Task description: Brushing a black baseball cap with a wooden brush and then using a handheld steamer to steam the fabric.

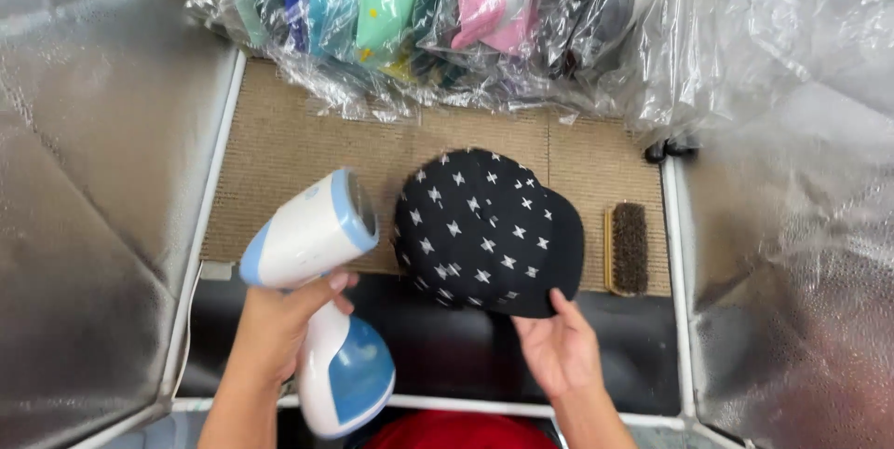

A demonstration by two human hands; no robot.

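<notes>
My left hand grips the handle of a white and blue handheld garment steamer, whose head points right toward a black cap with white stars. The cap lies crown up on a tan woven mat. My right hand holds the near edge of the cap's black brim with fingers and thumb.
A wooden brush with dark bristles lies on the mat right of the cap. Several caps in clear plastic bags are stacked along the back. Silver reflective walls and white frame tubes enclose the space. Something red shows at the bottom edge.
</notes>
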